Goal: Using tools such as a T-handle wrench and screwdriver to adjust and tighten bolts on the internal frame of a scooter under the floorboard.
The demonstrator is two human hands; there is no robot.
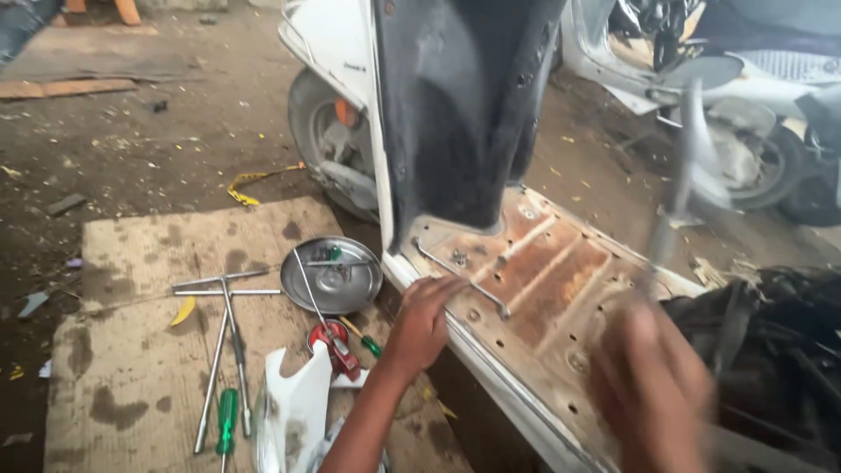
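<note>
Blurred right hand (653, 385) and left hand (423, 322) over rusty floorboard (552, 280).

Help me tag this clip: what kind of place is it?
Probably an informal scooter repair workshop with a dirt floor: a white scooter stripped to its rusty floorboard, T-handle wrenches and a green screwdriver lying on cardboard.

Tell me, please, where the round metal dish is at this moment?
In the head view, the round metal dish lies on the cardboard sheet, just left of the scooter's floorboard and the left hand.
</note>
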